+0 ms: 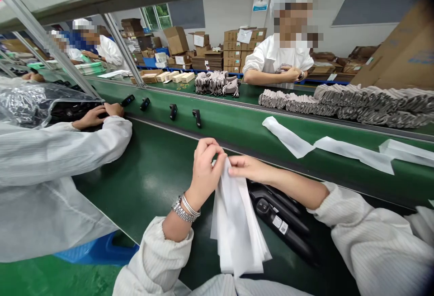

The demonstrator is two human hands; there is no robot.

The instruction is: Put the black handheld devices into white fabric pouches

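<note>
The left hand and right hand are together, both pinching the top of one sheaf of white nonwoven strips, which hangs down over a dark green conveyor belt. The layers can't be counted, though several edges fan out at the bottom. The left forearm rises from the bottom of the view with the wrist bent, wearing a silver bracelet stack. The right forearm reaches in from the right, low and nearly flat, above one black plastic device with two white labels; the sheaf and arm hide part of it.

Three more white strips lie on a raised green ledge, the third cut off by the right edge. Four small black parts stand in a row along that ledge. To the left, a co-worker's two hands rest on a black item in clear plastic wrap. Across the line, another co-worker's hands hold a gray bundle, beyond rows of similar gray bundles, too tightly packed to count
</note>
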